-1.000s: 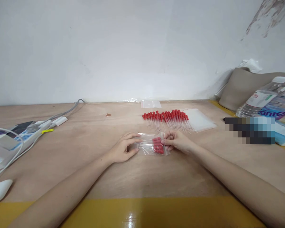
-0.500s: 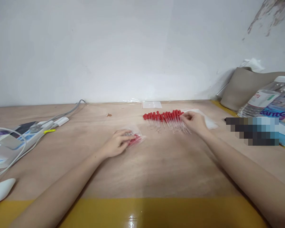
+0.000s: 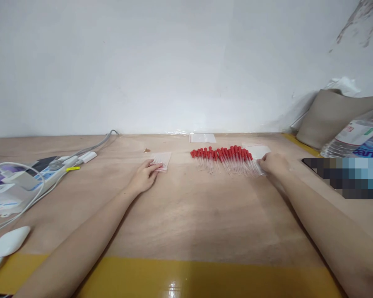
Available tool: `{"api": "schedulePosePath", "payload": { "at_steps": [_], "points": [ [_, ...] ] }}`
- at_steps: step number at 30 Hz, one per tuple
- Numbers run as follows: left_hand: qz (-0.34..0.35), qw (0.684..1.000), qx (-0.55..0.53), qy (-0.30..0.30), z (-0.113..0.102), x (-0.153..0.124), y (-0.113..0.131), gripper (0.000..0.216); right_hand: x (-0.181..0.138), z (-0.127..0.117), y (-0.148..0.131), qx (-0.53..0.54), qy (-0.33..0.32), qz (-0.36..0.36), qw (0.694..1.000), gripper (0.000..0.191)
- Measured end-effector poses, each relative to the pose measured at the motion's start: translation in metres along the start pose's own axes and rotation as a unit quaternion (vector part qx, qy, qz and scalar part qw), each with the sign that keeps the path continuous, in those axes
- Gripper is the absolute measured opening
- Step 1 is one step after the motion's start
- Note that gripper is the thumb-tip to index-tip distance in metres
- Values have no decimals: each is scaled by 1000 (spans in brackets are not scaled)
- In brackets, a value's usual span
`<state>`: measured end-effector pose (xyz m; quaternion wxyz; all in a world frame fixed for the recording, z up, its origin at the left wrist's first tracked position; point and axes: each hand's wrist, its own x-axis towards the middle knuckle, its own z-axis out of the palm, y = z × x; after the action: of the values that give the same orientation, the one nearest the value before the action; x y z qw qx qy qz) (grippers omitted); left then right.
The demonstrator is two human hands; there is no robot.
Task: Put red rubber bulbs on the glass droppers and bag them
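My left hand (image 3: pixel 143 177) reaches forward on the wooden table (image 3: pixel 189 215). Its fingertips are closed on the edge of a small clear bag (image 3: pixel 162 160) filled with red-capped droppers. A long row of loose red-capped droppers (image 3: pixel 223 158) lies in the middle at the back. My right hand (image 3: pixel 273 164) rests at the right end of that row. Its fingers are curled on the near edge of a stack of empty clear bags (image 3: pixel 258 150).
A power strip with grey and white cables (image 3: pixel 49 170) lies at the left, with a white object (image 3: pixel 6 244) near the front left corner. Another small clear bag (image 3: pixel 202 138) lies by the wall. A beige pouch (image 3: pixel 335 116) and a water bottle (image 3: pixel 355 134) stand at the right. Yellow tape (image 3: pixel 186 279) lines the front edge.
My left hand carried the filled bag from the table's middle to the back left. My right hand let go of that bag and moved right to the stack of empty bags.
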<state>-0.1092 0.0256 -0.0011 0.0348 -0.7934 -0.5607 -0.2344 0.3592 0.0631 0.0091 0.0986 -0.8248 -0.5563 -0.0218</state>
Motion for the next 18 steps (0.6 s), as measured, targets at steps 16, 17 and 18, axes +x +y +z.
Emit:
{"api": "schedulePosePath", "payload": {
  "at_steps": [16, 17, 18],
  "points": [
    [107, 979, -175, 2, -11, -24, 88, 31, -157, -38, -142, 463, -403, -156, 774, 29],
    [108, 977, -186, -7, -12, -28, 97, 32, -161, -33, -145, 499, -415, -160, 744, 25],
    [105, 976, -192, -18, -13, -32, 105, 32, -160, -28, -145, 518, -405, -180, 732, 23]
  ]
}}
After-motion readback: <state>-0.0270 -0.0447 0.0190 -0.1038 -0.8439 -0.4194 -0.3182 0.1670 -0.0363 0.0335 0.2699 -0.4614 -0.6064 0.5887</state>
